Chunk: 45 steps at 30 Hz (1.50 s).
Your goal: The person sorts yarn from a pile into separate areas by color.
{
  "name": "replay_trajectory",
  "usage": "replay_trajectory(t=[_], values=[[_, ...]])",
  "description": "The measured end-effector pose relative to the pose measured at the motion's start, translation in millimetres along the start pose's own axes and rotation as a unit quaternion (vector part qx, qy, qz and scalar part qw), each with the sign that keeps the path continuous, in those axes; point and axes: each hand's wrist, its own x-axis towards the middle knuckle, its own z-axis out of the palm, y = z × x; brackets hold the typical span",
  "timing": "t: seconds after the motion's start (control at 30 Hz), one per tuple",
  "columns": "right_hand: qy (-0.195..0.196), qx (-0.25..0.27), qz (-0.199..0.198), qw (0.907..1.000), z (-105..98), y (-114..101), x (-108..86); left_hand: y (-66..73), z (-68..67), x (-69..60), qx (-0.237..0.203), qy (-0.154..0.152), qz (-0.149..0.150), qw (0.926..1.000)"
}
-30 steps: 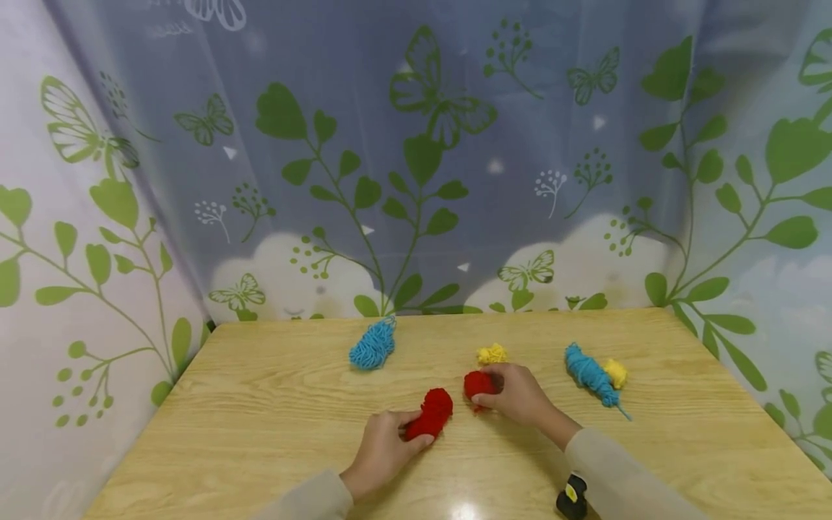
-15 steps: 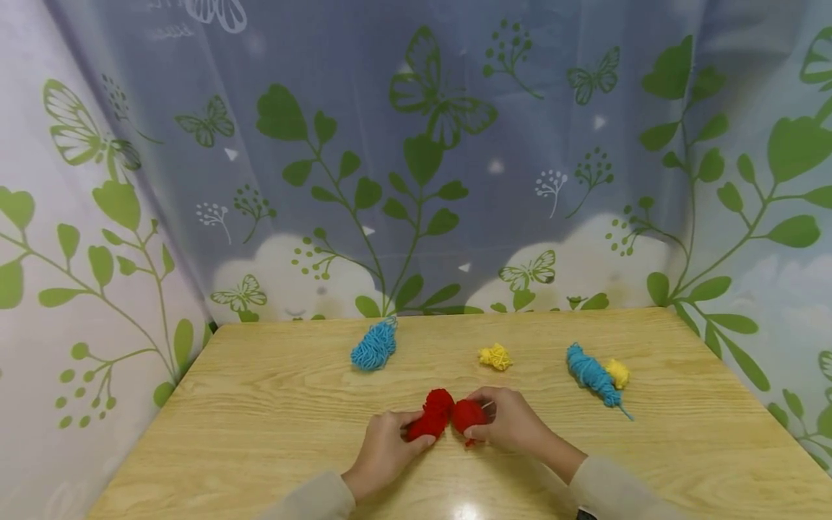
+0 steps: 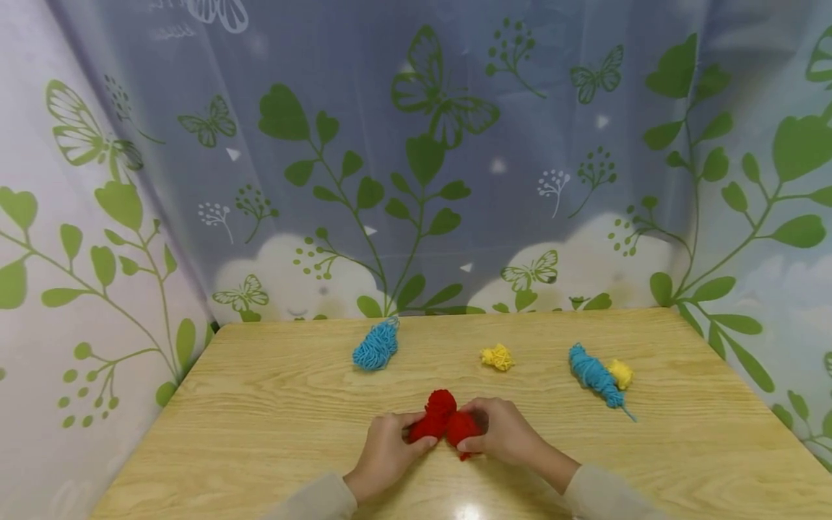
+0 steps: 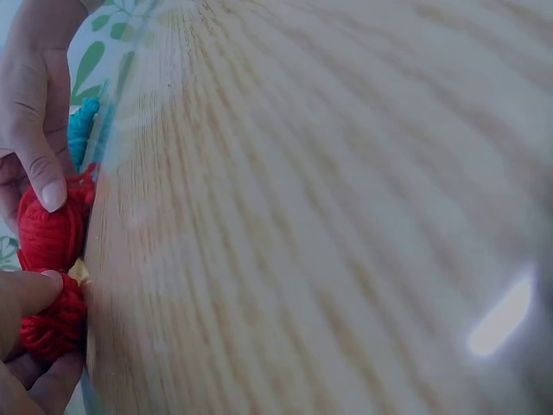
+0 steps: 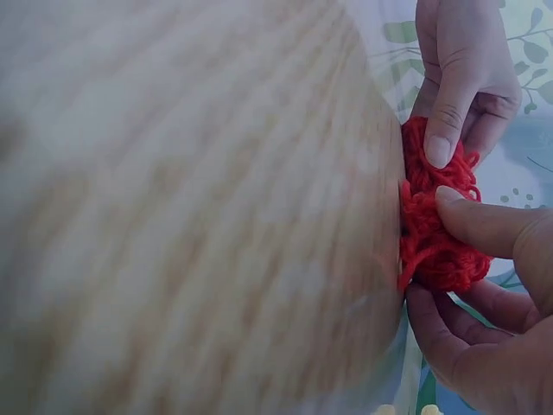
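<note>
Near the front middle of the table, my left hand (image 3: pixel 385 449) grips a longish red yarn bundle (image 3: pixel 440 406) between thumb and fingers. Beside it, my right hand (image 3: pixel 507 432) holds a rounder red yarn ball (image 3: pixel 463 427) the same way, its thumb on the near side. The two red bundles touch each other side by side on the wood. In the left wrist view, the right hand's yarn ball (image 4: pixel 50 229) shows above the left hand's bundle (image 4: pixel 59 324). Loose red strands hang from the right hand's ball (image 5: pixel 436 246) in the right wrist view.
Farther back on the wooden table (image 3: pixel 273 404) lies a blue yarn bundle (image 3: pixel 375 347) at left. A yellow yarn ball (image 3: pixel 497 357) lies right of centre. At right, another blue bundle (image 3: pixel 594 375) lies against a second yellow ball (image 3: pixel 622 374). A printed curtain (image 3: pixel 351 180) stands behind the table.
My right hand has carried its red yarn ball left and toward me, from near the yellow ball to against the other red bundle. The left hand has stayed nearly still.
</note>
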Motion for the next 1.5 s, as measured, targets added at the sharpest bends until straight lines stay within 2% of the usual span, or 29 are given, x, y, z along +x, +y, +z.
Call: replay_trajectory(t=[0.77, 1.0, 1.13, 1.27, 1.33, 1.5], values=[[-0.007, 0.002, -0.025, 0.9997, 2, 2, 3.0, -0.7, -0.3, 0.1, 0.004, 0.0, 0.004, 1.0], [-0.008, 0.001, -0.023, 0.9997, 2, 3, 1.8, -0.2, -3.4, 1.5, 0.008, -0.008, -0.002, 0.9999], [-0.005, -0.003, -0.025, 0.9997, 1, 3, 1.3, -1.2, -11.8, 5.5, -0.002, -0.007, 0.002, 1.0], [-0.005, -0.002, -0.027, 0.9996, 0, 3, 0.9, -1.3, -27.9, 12.9, -0.018, 0.005, 0.0, 0.9998], [-0.005, 0.001, -0.026, 0.9996, 0, 3, 0.7, -1.2, -36.6, 17.8, -0.017, 0.017, -0.002, 0.9997], [-0.008, 0.001, -0.022, 0.9997, 0, 2, 0.4, -2.6, -54.3, 32.9, 0.019, 0.058, 0.003, 0.9981]])
